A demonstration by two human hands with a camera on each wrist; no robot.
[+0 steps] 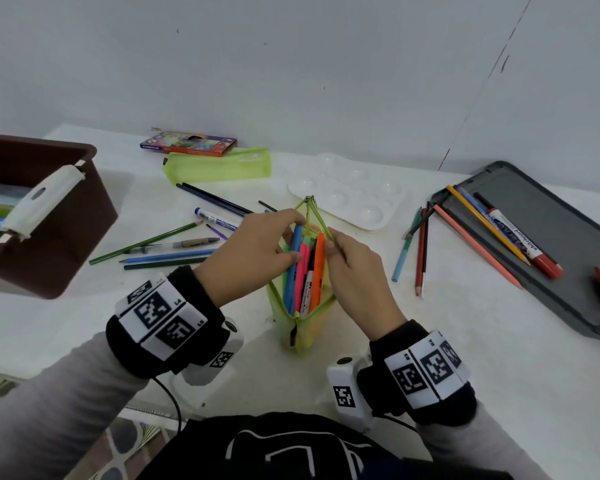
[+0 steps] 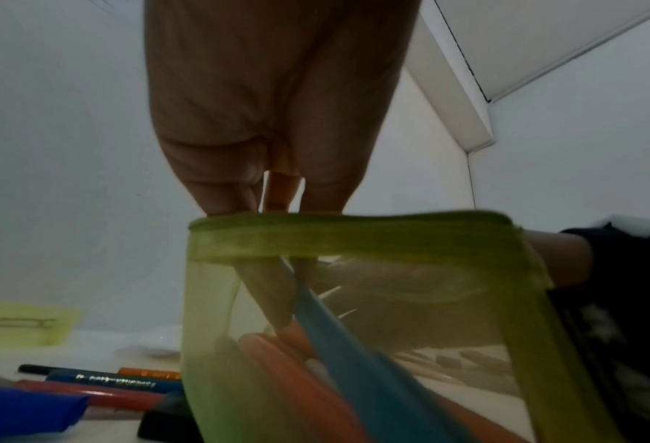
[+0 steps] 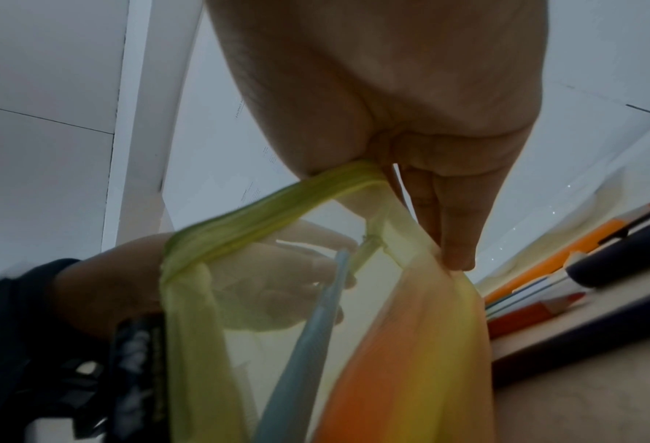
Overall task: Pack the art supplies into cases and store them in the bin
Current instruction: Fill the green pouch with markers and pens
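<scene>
A green mesh pencil case (image 1: 305, 327) stands open at the middle of the white table, its zip end pointing away from me. Inside it lie a blue marker (image 1: 293, 271), a pink one (image 1: 302, 268) and an orange one (image 1: 318, 268). My left hand (image 1: 291, 239) reaches over the left rim and pinches the blue marker, which the left wrist view shows through the mesh (image 2: 353, 359). My right hand (image 1: 333, 242) pinches the right rim of the case (image 3: 262, 215) and pulls it apart from the left side.
A brown bin (image 1: 84, 188) stands at the left. Loose pencils and pens (image 1: 160, 244) lie between it and the case. At the back are a second green case (image 1: 219, 166), a pencil box (image 1: 187, 143) and a white palette (image 1: 350, 195). A grey tray (image 1: 551, 237) with pencils is at the right.
</scene>
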